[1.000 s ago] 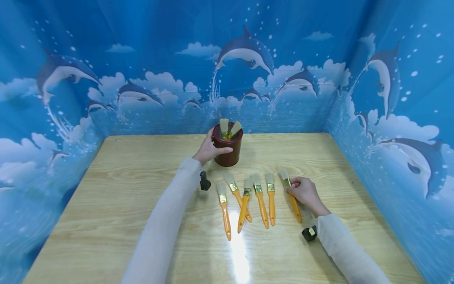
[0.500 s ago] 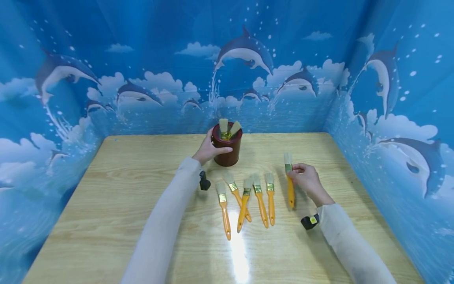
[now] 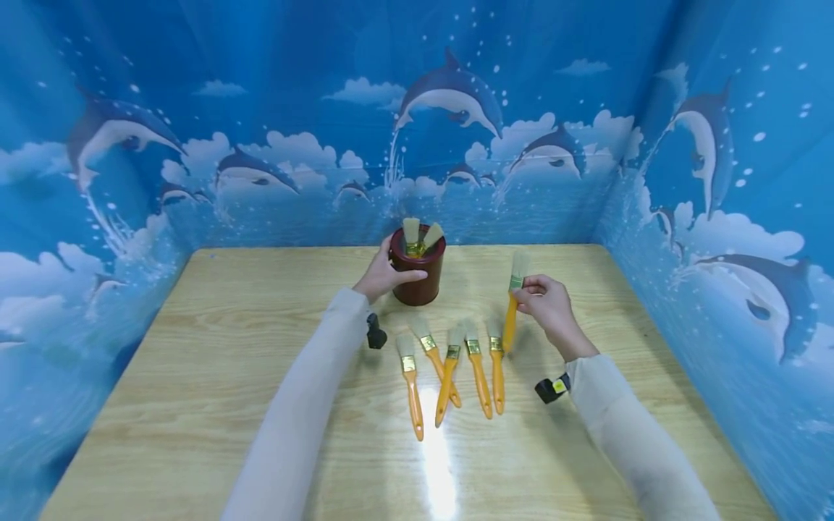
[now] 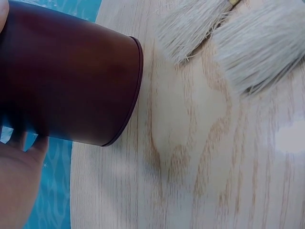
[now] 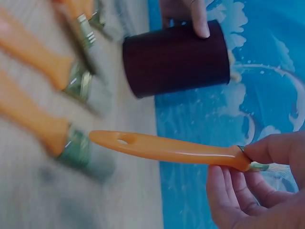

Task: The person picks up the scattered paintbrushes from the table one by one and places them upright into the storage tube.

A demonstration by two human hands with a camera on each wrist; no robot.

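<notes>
Dolphin-print walls (image 3: 260, 108) enclose a wooden worktop (image 3: 195, 362); right hand (image 3: 550, 307) pinches a lifted paintbrush (image 3: 511, 307), bristles up, handle down, beside the maroon cup (image 3: 418, 278) gripped by left hand (image 3: 384, 275)

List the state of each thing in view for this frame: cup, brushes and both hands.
Dark red cup: upright on the table, two brushes inside, bristles up.
Left hand: grips the cup's side.
Right hand: pinches one brush at its ferrule.
Held brush: lifted, bristles up.
Five brushes: flat on the table, bristles toward the cup.
</notes>
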